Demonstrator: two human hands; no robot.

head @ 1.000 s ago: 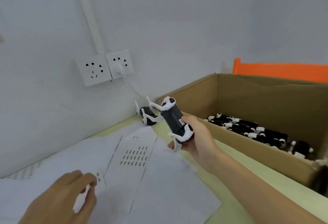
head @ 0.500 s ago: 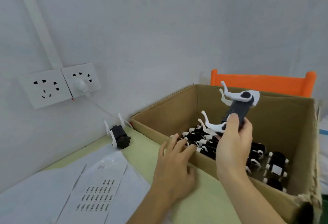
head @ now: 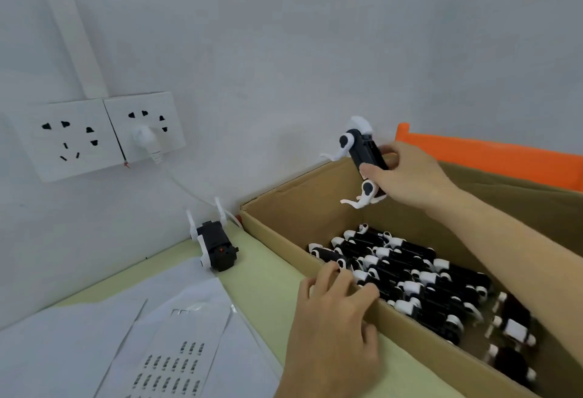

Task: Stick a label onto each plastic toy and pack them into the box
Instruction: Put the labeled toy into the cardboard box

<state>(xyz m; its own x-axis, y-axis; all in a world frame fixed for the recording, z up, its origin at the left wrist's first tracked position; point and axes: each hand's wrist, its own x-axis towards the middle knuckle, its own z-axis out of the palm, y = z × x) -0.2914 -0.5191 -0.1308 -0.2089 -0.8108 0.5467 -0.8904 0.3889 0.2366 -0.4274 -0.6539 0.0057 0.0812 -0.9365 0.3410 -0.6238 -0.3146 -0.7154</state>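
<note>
My right hand (head: 410,173) grips a black and white plastic toy (head: 362,161) and holds it in the air above the far left corner of the cardboard box (head: 277,227). Inside the box lie several packed toys (head: 407,268) in rows. My left hand (head: 334,322) rests on the box's near wall, fingers over the rim. Another toy (head: 214,244) stands on the green table by the wall. A label sheet (head: 176,356) with several small printed labels lies on white papers at the lower left.
Two wall sockets (head: 94,135) sit on the wall at the left; a white plug and cable run from one towards the toy on the table. An orange plastic edge (head: 485,158) shows behind the box. White paper (head: 63,334) covers the table's left part.
My right hand carried the toy from above the table over to the box, then back towards its far left corner. My left hand left the label sheet and now rests on the box's rim.
</note>
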